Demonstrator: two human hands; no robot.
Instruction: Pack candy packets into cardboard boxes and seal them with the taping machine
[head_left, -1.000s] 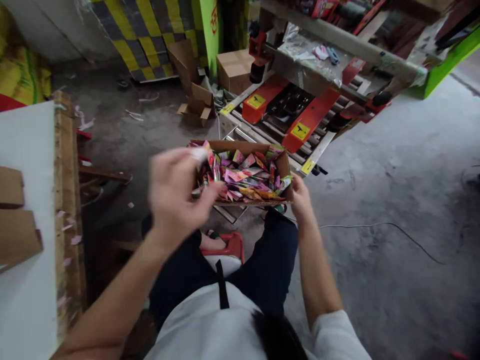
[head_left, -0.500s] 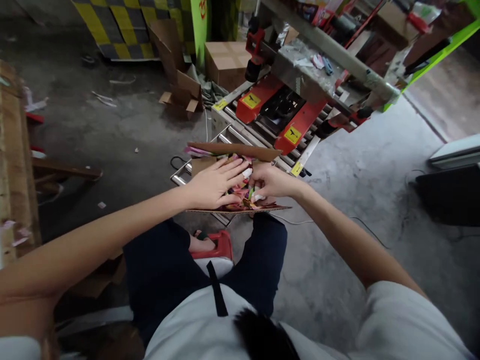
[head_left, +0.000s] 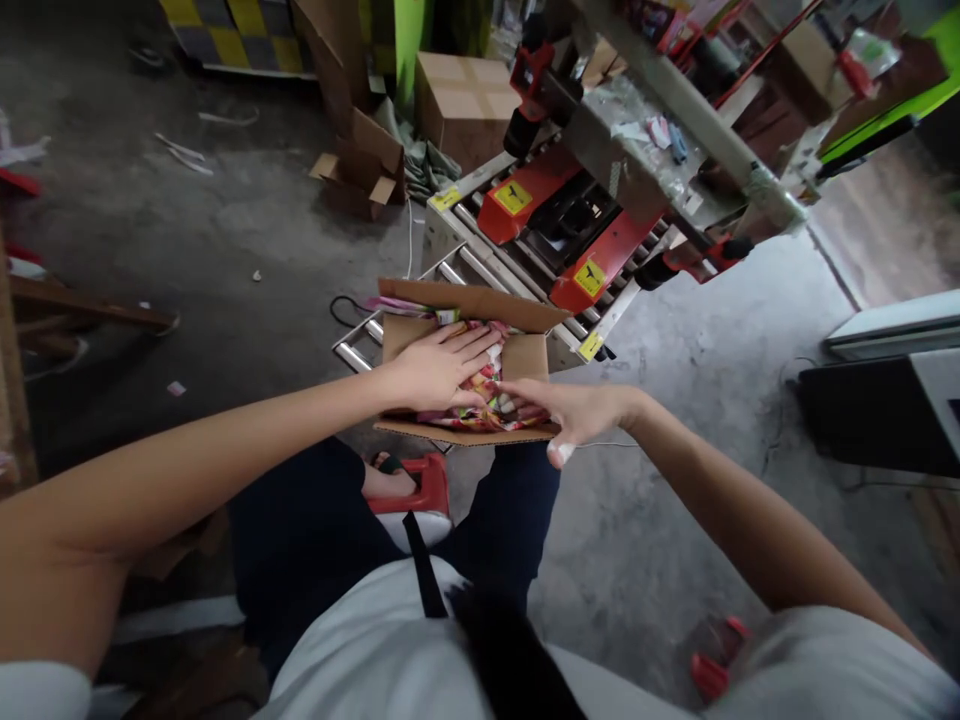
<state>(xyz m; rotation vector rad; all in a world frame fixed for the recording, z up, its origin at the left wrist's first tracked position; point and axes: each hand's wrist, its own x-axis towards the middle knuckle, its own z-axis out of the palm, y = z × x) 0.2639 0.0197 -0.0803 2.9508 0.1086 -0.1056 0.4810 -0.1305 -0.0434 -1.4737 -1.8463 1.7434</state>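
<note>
An open cardboard box (head_left: 480,300) sits in front of me at the near end of a roller conveyor, its long flaps raised. Inside lie several small, colourful packets (head_left: 480,382), mostly red and pink. My left hand (head_left: 439,368) lies flat on these packets with its fingers stretched out. Over the box's right end is my right hand (head_left: 574,405), fingers extended toward the packets and thumb apart, holding nothing that I can see. White wrapping shows on its thumb tip. Whether its fingertips touch the packets I cannot tell.
Behind the box stands a red-sided sealing machine (head_left: 577,230) on the roller conveyor (head_left: 469,265). A closed carton (head_left: 465,105) and an open carton (head_left: 367,165) are at the back. A red stool (head_left: 431,485) is between my legs. A black object (head_left: 877,415) stands at the right.
My right hand has pulled back from the packets toward the right and opened. My left hand stays flat on them. More of the box's inside shows, and the view has shifted slightly.
</note>
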